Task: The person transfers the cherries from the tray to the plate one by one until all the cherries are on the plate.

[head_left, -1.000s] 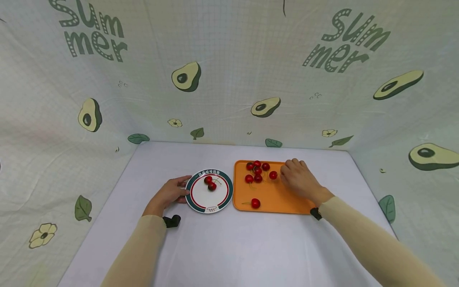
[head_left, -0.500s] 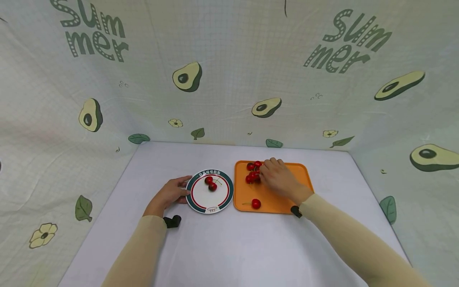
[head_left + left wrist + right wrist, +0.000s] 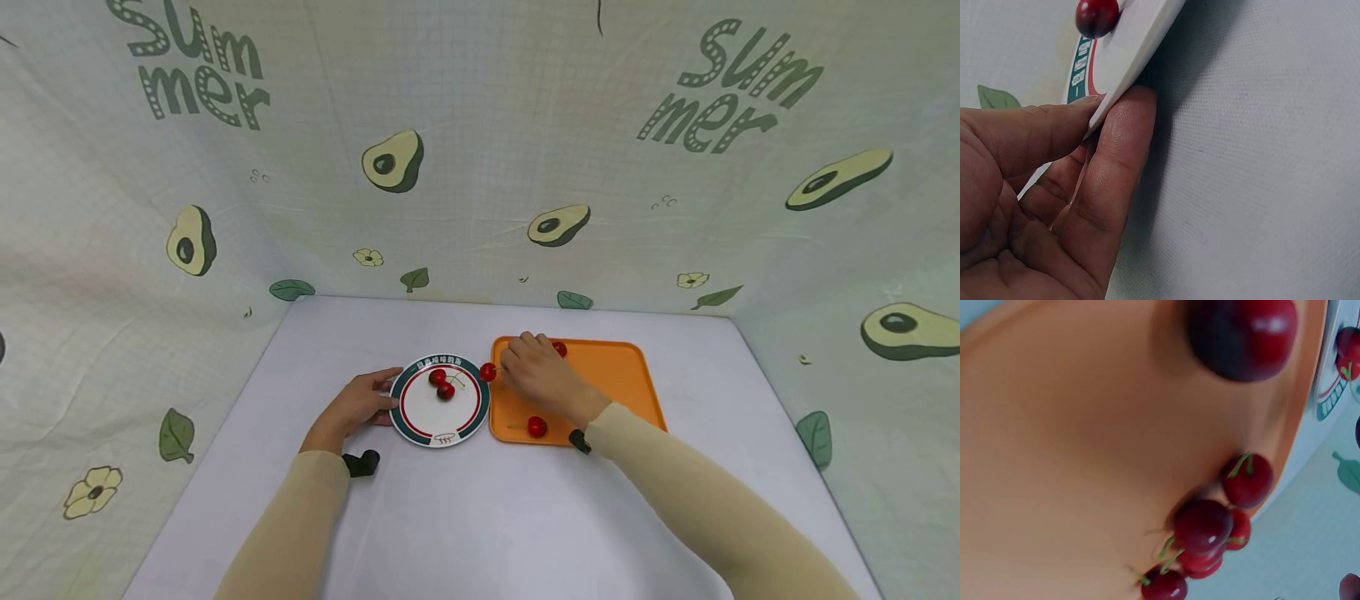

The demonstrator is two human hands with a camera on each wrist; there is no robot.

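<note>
- In the head view, we see the right hand with its fingers curled, holding a glossy, round red cherry at its fingertips; the fruit points left, and its stem is too small for us to trace.
- There we find that cherry at the border between the round white plate with a green rim and the orange rectangular tray, whose long axis runs left to right.
- We see the left hand gripping the plate's left edge. Two dark red cherries lie on the plate, stems to the right; a lone red cherry lies near the tray's front edge, stem left. The right hand partly hides a red cherry behind it.
- In the left wrist view, we see thumb and fingers pinching the rim; the top edge cuts off the plate.
- In the right wrist view, we see clustered red cherries with green stems, partly overlapping, and a large blurred cherry cut off above.
</note>
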